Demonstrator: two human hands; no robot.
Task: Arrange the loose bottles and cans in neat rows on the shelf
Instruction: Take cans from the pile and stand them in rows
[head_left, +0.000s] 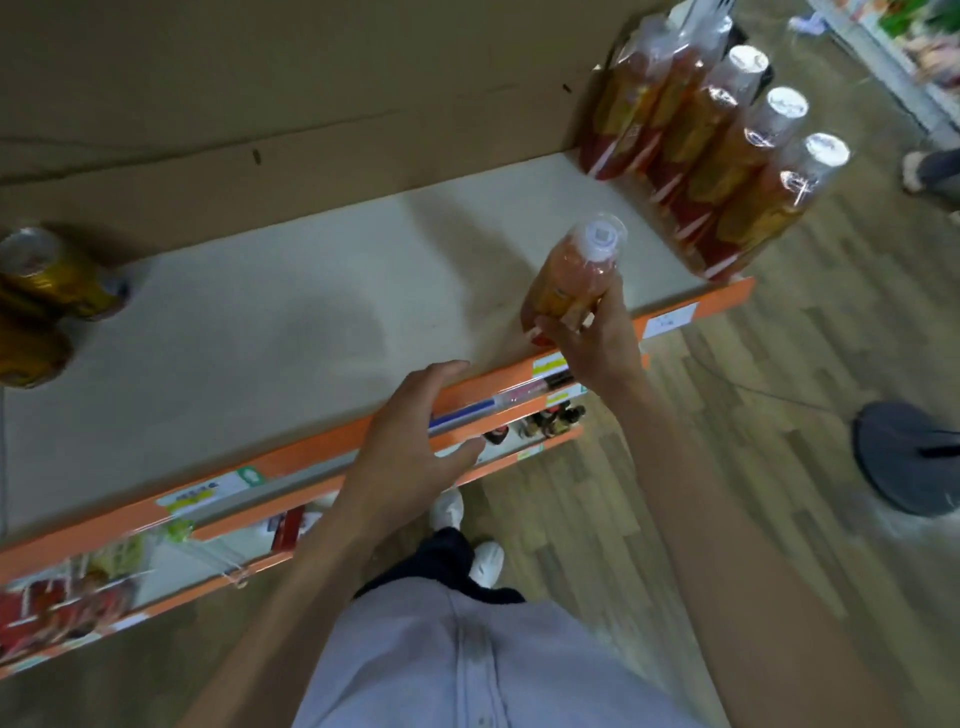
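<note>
- The right hand grasps a bottle of orange-red drink low on its body, fingers curled round the label and thumb on the near side.
- The bottle leans away from the grip, its clear cap pointing up and toward the back of the shelf. Its base sits at the shelf's front edge (the fingers hide whether it touches the board).
- Beyond the grip and to its right, a row of bottles of the same kind stands at the shelf's right end, running from back to front and well apart from the held one.
- Far to the left of the grip, gold cans sit at the shelf's left end, too blurred to tell how they lie.
- The left hand is released and holds nothing. It is just left of and nearer than the grip, with fingers spread over the orange price rail; I cannot tell whether it touches.
- Lower shelves with blurred goods lie below the grip.
</note>
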